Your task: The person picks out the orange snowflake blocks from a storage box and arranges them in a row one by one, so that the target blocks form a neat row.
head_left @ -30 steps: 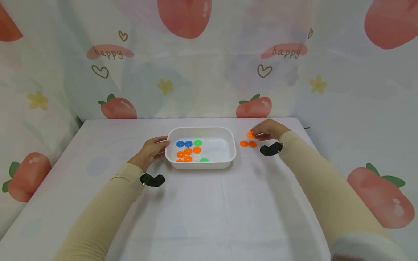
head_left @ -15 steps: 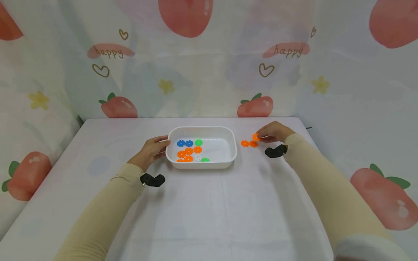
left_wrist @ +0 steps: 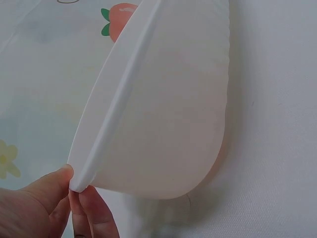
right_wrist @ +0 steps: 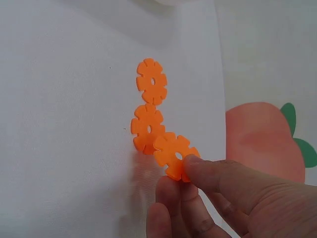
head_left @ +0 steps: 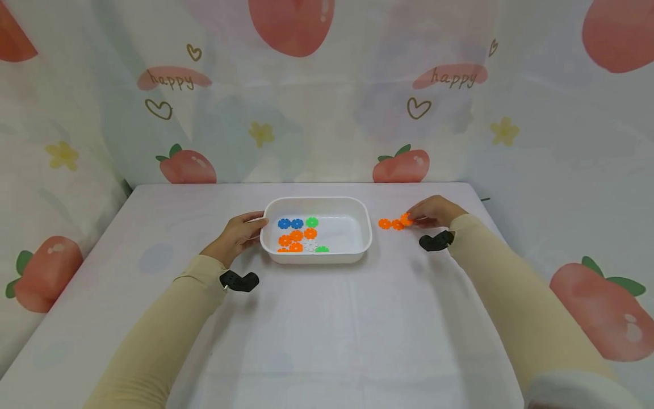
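Note:
My left hand (head_left: 236, 238) pinches the left rim of a white plastic basin (head_left: 317, 258), thumb on top and fingers beneath in the left wrist view. To the right of the basin, my right hand (head_left: 434, 211) pinches an orange notched disc (right_wrist: 173, 153) between thumb and fingers. That disc is a flat, flower-like piece with a hole in its centre. Its edge overlaps a second orange disc (right_wrist: 147, 126) on the table in the right wrist view. Beyond that lies a third orange disc (right_wrist: 154, 82), close end to end with the second.
Inside the basin lie blue discs (head_left: 290, 224), green discs (head_left: 312, 222), several orange discs (head_left: 296, 235) and a white disc (head_left: 309, 245), mostly on its left side. A white cloth covers the table (head_left: 317, 324). A printed curtain (head_left: 317, 113) stands behind it.
My right hand has moved right and slightly nearer, bringing its orange disc from behind the two others to the right end of their row. The left hand stays on the basin.

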`<state>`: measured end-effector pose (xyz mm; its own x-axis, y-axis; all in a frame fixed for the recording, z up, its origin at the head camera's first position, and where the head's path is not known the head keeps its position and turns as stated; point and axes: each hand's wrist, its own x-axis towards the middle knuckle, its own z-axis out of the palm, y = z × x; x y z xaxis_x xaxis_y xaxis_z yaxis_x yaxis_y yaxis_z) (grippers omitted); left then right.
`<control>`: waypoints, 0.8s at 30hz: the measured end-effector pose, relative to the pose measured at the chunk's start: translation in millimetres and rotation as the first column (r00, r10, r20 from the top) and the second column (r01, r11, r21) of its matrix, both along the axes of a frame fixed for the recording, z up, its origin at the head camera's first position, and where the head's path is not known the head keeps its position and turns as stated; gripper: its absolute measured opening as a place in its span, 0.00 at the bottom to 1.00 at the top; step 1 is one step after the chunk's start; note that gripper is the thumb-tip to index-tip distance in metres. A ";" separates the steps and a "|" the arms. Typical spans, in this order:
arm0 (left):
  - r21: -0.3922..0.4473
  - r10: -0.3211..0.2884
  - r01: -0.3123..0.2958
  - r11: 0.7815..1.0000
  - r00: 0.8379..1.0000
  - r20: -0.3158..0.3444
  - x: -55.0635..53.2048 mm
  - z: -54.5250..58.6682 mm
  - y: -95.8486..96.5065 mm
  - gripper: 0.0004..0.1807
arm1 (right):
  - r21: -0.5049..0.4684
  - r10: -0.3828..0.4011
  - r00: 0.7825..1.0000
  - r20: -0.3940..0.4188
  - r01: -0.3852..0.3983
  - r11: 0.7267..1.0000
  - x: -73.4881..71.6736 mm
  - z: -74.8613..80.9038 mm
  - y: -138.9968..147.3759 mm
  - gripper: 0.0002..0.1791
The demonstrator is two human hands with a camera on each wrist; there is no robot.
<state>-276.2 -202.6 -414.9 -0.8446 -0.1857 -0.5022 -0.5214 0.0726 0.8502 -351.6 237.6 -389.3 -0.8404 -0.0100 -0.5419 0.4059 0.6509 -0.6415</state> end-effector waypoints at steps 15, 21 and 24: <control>-0.003 -0.002 0.002 1.000 1.000 0.005 1.6 4.3 0.5 0.27 | -0.010 -0.011 1.000 0.028 0.011 1.000 -6.9 -13.9 10.6 0.23; -0.005 -0.001 0.001 1.000 1.000 0.006 2.0 5.2 0.8 0.27 | -0.031 -0.008 1.000 0.027 0.009 0.999 -6.0 -14.7 10.0 0.24; -0.006 0.000 0.000 1.000 1.000 0.008 2.0 4.5 0.9 0.27 | -0.019 -0.012 1.000 0.024 0.012 1.000 -4.7 -15.5 8.9 0.23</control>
<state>-274.2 -201.8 -410.4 -0.8405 -0.1890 -0.5077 -0.5282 0.0776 0.8456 -356.3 246.5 -404.8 -0.8273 -0.0108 -0.5617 0.4291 0.6333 -0.6441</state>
